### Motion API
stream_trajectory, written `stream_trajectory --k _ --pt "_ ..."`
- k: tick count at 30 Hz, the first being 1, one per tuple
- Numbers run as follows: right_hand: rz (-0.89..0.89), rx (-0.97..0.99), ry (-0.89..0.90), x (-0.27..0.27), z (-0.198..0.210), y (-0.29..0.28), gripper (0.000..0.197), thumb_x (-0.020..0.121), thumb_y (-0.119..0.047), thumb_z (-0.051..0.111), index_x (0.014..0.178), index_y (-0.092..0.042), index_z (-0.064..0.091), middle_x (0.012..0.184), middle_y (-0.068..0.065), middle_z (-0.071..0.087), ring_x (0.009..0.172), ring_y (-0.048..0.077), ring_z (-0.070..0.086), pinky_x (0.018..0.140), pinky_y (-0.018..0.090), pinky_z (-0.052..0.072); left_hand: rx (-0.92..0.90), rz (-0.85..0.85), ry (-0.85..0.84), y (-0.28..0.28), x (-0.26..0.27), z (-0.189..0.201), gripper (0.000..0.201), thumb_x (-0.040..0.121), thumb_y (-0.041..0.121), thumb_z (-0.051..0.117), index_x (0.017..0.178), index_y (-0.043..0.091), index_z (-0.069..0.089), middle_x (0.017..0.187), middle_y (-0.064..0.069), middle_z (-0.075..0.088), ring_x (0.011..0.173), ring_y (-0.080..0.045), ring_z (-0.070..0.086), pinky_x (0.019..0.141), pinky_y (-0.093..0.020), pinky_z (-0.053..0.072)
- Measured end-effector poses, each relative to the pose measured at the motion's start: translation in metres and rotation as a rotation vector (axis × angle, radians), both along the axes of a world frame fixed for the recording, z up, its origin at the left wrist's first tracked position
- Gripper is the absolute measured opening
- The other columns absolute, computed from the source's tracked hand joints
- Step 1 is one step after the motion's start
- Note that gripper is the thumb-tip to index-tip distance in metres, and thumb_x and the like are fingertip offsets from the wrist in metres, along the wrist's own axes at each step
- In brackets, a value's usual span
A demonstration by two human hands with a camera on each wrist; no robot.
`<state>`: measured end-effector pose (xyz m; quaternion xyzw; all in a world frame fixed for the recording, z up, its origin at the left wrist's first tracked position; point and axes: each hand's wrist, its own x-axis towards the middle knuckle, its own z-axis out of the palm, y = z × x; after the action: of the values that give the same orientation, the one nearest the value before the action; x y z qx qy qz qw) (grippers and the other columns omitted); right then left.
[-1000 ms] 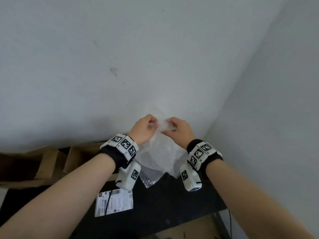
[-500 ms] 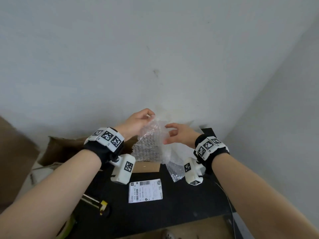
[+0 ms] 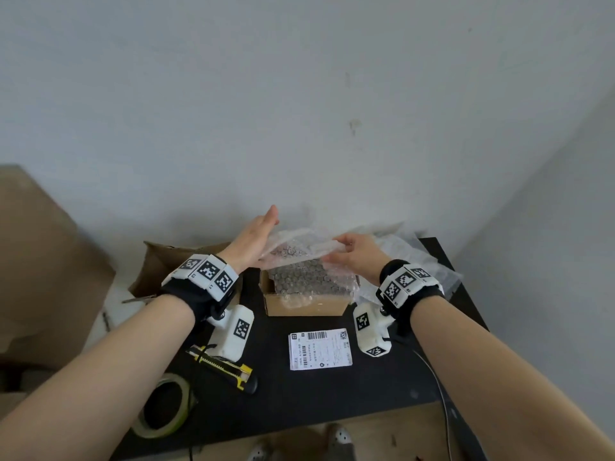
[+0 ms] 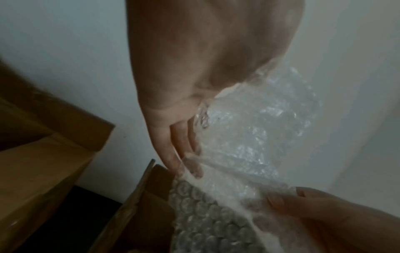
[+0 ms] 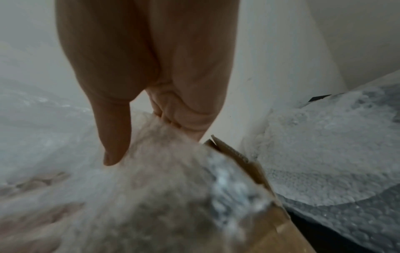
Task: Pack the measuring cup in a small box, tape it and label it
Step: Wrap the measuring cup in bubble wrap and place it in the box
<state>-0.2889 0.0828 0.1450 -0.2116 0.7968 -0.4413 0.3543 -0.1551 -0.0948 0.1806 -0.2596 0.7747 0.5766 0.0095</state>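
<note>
A small cardboard box (image 3: 304,304) stands open toward the back edge of the black table (image 3: 332,394), about midway along it. A bundle of bubble wrap (image 3: 309,277) fills the box's mouth and rises above its rim; the measuring cup itself cannot be made out through the wrap, so it is probably inside the bundle, but the views do not settle it.

The left hand (image 3: 254,241) is held flat, fingers straight and together, its palm pressed against the left side of the wrap above the box. In the left wrist view those fingers (image 4: 173,147) lie along the plastic just over the box's left wall. The right hand (image 3: 357,257) pinches the upper fold of the wrap between thumb and curled fingers, on the bundle's right side.

A printed shipping label (image 3: 320,350) lies flat near the table's middle, in front of the box. A yellow-and-black utility knife (image 3: 226,369) lies toward the front left, and a roll of tape (image 3: 164,407) sits at the front left edge. More loose bubble wrap (image 3: 412,261) is heaped at the back right corner. A larger cardboard carton (image 3: 163,261) stands at the back left, beside the table.
</note>
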Motion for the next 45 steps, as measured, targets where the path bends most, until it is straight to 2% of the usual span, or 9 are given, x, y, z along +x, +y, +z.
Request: stream_trajectory --k 4,6,9,17,22,28,35,38,45 --pt "-0.104 -0.027 -0.024 0.004 -0.011 -0.008 0.077 0.077 -0.024 0.075 0.138 -0.001 0.035 0.126 0.017 0.056 0.107 0.03 0.061 0.097 0.048 0.049 0.248 0.078 0.001 -0.012 0.015 -0.012 0.077 0.083 0.072 0.025 0.139 0.021 0.034 0.123 -0.009 0.062 0.11 -0.025 0.059 0.096 -0.043 0.044" --pt "-0.179 -0.064 -0.082 0.009 -0.013 -0.01 0.086 0.071 -0.026 0.077 0.139 -0.002 0.031 0.126 0.018 0.056 0.107 0.031 0.062 0.096 0.05 0.049 0.313 0.132 0.0 -0.018 0.021 -0.021 0.044 0.097 0.04 0.042 0.135 0.018 0.04 0.11 -0.01 0.068 0.106 -0.025 0.062 0.098 -0.045 0.043" --pt "-0.247 -0.112 -0.12 0.006 -0.028 -0.011 0.105 0.048 -0.04 0.083 0.136 -0.006 0.036 0.123 0.016 0.059 0.105 0.03 0.063 0.093 0.05 0.051 0.242 0.121 -0.042 -0.021 0.026 -0.031 0.052 0.088 -0.01 0.048 0.134 0.013 0.04 0.12 -0.01 0.062 0.107 -0.023 0.06 0.095 -0.041 0.048" --pt "-0.201 -0.085 -0.103 0.028 -0.018 -0.005 0.107 0.044 -0.044 0.089 0.133 -0.014 0.04 0.128 0.007 0.054 0.115 0.026 0.057 0.096 0.049 0.049 0.044 0.075 0.094 -0.018 0.025 -0.039 0.014 0.088 0.024 0.063 0.101 0.021 0.064 0.116 -0.004 0.064 0.111 -0.02 0.057 0.101 -0.042 0.044" --pt "-0.269 -0.349 -0.523 0.03 0.009 0.002 0.051 0.085 -0.031 0.063 0.127 -0.012 0.04 0.132 0.012 0.049 0.123 0.028 0.05 0.1 0.045 0.044 0.106 -0.019 0.141 -0.021 0.027 -0.027 0.014 0.095 0.011 0.049 0.09 0.015 0.061 0.092 -0.003 0.068 0.097 -0.027 0.062 0.093 -0.041 0.049" --pt "-0.289 -0.436 -0.754 0.012 0.014 0.005 0.093 0.073 -0.049 0.065 0.148 -0.017 0.019 0.144 0.025 0.035 0.131 0.038 0.04 0.106 0.058 0.031 0.137 -0.086 0.107 -0.033 0.023 -0.015 0.016 0.097 0.012 0.045 0.087 0.014 0.057 0.089 -0.002 0.063 0.097 -0.017 0.059 0.091 -0.031 0.049" --pt "-0.248 -0.323 -0.826 0.005 0.007 -0.021 0.091 0.082 -0.056 0.053 0.15 -0.014 0.01 0.135 0.027 0.048 0.12 0.04 0.052 0.106 0.059 0.031 0.252 -0.028 0.227 -0.04 0.01 -0.001 0.015 0.094 0.009 0.047 0.087 0.016 0.058 0.07 0.011 0.064 0.072 -0.004 0.059 0.077 -0.021 0.05" --pt "-0.246 -0.329 -0.847 0.005 0.008 -0.028 0.089 0.083 -0.053 0.054 0.15 -0.013 0.01 0.138 0.026 0.043 0.12 0.04 0.051 0.098 0.06 0.037 0.228 -0.016 0.222 -0.041 0.006 0.006 0.017 0.093 0.006 0.05 0.096 0.018 0.06 0.083 0.003 0.063 0.072 -0.003 0.061 0.069 -0.016 0.052" --pt "-0.098 -0.333 -0.986 0.008 -0.003 -0.037 0.091 0.075 -0.055 0.062 0.146 -0.012 0.024 0.137 0.026 0.047 0.122 0.041 0.051 0.102 0.064 0.033 0.15 -0.117 0.236 -0.039 0.006 0.018 0.038 0.093 0.003 0.047 0.113 0.033 0.061 0.111 -0.001 0.056 0.101 -0.017 0.055 0.093 -0.024 0.048"
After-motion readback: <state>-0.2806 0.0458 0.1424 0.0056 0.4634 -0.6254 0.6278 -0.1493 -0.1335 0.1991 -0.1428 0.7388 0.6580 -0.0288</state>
